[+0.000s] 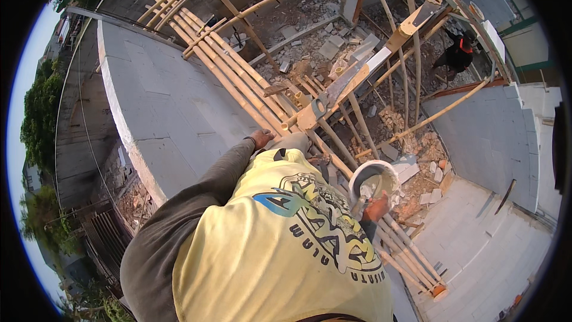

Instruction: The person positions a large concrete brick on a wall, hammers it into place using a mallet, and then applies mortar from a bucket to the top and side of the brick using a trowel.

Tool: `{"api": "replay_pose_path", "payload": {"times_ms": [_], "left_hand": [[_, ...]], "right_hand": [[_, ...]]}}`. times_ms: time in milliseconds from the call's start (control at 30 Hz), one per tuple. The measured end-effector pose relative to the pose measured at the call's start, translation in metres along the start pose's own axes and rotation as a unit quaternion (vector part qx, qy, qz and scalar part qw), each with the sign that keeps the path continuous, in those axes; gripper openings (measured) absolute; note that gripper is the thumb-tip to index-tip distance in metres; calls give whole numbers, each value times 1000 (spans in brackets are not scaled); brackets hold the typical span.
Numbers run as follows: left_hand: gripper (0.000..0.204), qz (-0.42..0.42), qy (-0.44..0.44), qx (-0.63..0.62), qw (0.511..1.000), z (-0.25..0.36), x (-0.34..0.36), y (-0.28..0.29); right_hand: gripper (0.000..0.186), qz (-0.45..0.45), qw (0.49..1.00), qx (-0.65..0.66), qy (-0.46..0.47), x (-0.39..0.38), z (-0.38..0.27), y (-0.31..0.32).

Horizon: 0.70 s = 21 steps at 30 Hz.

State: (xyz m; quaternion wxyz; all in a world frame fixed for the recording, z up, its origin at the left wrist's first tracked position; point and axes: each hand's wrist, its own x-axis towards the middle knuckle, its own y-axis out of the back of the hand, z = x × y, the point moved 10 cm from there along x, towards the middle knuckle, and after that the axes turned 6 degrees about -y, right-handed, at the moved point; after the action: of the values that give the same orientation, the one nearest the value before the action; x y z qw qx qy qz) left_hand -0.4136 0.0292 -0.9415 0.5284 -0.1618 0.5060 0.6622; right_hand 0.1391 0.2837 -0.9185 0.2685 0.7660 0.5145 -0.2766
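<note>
My right hand (376,207) is closed on the rim of a pale round bucket (356,180), its fingers at the near side of the opening. Some greyish wet material (374,186) lies inside. On the left, my left hand (261,138) is closed over a bamboo pole (247,107) at the edge of a bundle, beside the grey block wall. Part of its grip is hidden by the sleeve and the angle. My yellow shirt covers much of the lower middle and hides what is under me.
Grey block walls (173,101) stand left and right (494,143). A long plank (363,74) crosses ahead among bamboo scaffold poles. Far below lies rubble (333,45) with broken blocks. A person in dark clothes (459,56) is at the far right. More bamboo poles (411,256) extend near right.
</note>
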Motion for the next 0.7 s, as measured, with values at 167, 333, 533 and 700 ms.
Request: {"api": "replay_pose_path", "payload": {"times_ms": [167,333,533,700], "left_hand": [[52,29,-76,-72,994,101,-14,43],[55,-45,-258,-120,958,239,-29,62],[55,-160,-368,-386,831,282,-16,101],[44,-55,-279,-502,816,220,7,221]], "right_hand": [[34,-153,984,-63,58,-98,-73,-137],[40,-313,942,-97,67,-196,-97,-269],[46,-440,858,-180,196,-302,-94,-417],[53,-453,753,-319,356,-394,-73,-536]]}}
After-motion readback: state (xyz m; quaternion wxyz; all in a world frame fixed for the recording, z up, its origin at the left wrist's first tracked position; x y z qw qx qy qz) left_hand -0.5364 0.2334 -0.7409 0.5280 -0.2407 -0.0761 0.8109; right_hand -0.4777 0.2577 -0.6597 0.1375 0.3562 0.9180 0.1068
